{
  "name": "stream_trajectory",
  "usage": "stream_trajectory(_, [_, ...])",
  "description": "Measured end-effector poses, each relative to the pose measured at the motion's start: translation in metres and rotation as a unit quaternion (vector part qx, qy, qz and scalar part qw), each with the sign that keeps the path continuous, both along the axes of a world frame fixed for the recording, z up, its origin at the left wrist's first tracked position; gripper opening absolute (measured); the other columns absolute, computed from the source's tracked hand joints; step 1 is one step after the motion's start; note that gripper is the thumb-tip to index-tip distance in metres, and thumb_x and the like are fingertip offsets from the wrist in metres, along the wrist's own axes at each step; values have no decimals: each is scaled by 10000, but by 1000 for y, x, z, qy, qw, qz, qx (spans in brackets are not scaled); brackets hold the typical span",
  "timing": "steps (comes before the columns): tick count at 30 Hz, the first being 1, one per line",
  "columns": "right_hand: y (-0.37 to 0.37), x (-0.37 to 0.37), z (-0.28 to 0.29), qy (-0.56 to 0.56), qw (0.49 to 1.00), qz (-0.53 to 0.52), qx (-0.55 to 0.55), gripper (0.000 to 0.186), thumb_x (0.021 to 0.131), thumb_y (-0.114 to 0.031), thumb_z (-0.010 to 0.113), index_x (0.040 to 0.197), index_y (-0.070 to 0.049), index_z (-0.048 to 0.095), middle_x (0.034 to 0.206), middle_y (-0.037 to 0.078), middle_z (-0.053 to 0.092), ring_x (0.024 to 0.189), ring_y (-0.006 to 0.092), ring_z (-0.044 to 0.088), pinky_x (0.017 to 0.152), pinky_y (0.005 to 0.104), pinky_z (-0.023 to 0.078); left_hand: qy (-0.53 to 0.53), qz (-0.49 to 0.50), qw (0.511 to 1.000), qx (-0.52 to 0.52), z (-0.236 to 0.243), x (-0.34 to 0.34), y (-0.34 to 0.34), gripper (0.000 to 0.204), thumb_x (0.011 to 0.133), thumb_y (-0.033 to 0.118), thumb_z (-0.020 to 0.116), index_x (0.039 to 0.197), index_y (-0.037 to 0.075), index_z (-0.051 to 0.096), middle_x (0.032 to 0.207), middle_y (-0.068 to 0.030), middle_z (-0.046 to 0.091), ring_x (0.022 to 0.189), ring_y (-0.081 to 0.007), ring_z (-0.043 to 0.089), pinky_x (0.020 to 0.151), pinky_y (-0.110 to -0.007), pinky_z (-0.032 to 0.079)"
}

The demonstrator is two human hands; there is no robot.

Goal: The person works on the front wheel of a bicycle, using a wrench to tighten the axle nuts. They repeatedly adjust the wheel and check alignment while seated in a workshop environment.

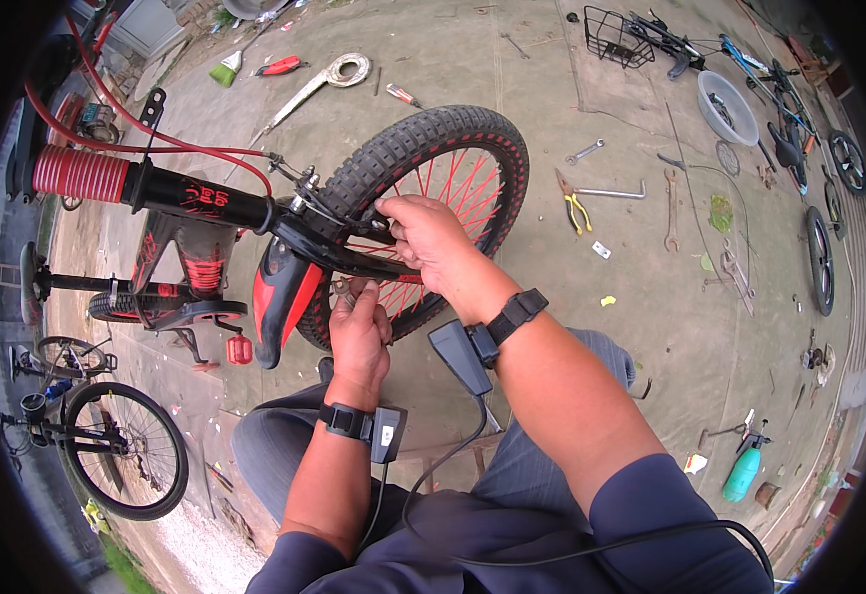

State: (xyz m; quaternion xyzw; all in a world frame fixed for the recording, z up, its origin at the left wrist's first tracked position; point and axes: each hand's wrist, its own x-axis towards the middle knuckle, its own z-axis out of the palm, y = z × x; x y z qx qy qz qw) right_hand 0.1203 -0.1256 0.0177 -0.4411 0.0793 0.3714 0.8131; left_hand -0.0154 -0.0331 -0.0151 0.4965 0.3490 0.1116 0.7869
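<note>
In front of me, a bicycle's front wheel [458, 124] with a knobby black tyre and red spokes sits in a black fork [369, 263]. My right hand [431, 246] has its fingers curled at the brake arm on the fork's far side. What it pinches there, if anything, is hidden. Below the fork, my left hand [362, 335] is closed at a small grey metal piece [342, 289], too small to name. Beside that hand is a black-and-red mudguard [289, 295]. A red brake cable [195, 150] runs to the V-brake [304, 190] above the tyre.
Right of the wheel lie yellow-handled pliers [576, 206], a hex key [611, 192] and several wrenches [672, 210]. A grey basin [728, 109] stands at the far right, and a teal spray bottle [745, 465] nearer. Another bicycle [126, 450] is at the left. Cords [631, 535] trail from my wrist straps.
</note>
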Motion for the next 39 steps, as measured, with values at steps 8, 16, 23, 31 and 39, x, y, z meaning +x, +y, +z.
stream_trajectory(8, [0, 1, -1, 17, 1000, 7, 13, 195, 890, -252, 665, 822, -86, 591, 625, -51, 449, 456, 55, 358, 382, 236, 221, -1, 3, 1000, -8, -1, 0, 1, 74, 999, 143, 577, 1040, 87, 604, 642, 44, 496, 424, -57, 380, 401, -234, 305])
stream_trajectory(16, [2, 0, -4, 4, 1000, 0, 26, 196, 901, -223, 673, 818, -67, 588, 605, -43, 445, 419, 56, 335, 373, 242, 208, 2, 0, 1000, 2, 2, 0, -1, 101, 1004, 144, 571, 1072, 79, 609, 676, 41, 528, 425, -52, 379, 398, -230, 307])
stream_trajectory(23, [4, -1, -6, 12, 1000, 0, 3, 188, 905, -221, 624, 779, -96, 560, 592, -39, 430, 422, 66, 342, 373, 253, 205, 2, 1, 1000, -1, 0, -1, 0, 99, 1003, 158, 584, 1066, 86, 610, 641, 50, 488, 419, -51, 372, 397, -229, 304])
stream_trajectory(31, [2, 3, -13, 136, 989, 56, 18, 153, 913, -239, 556, 813, -134, 508, 609, -37, 426, 439, 71, 339, 395, 255, 192, 9, 0, 1000, 3, 3, 2, -1, 52, 993, 151, 591, 1001, 112, 558, 626, 60, 426, 426, -51, 347, 403, -235, 277])
stream_trajectory(39, [4, 1, -18, 88, 994, 62, -20, 182, 902, -267, 536, 796, -120, 520, 597, -20, 421, 433, 90, 341, 398, 287, 212, -116, -20, 992, 36, 22, 12, 8, 405, 898, -10, 471, 1295, 0, 546, 1065, -63, 620, 475, -36, 390, 416, -216, 312])
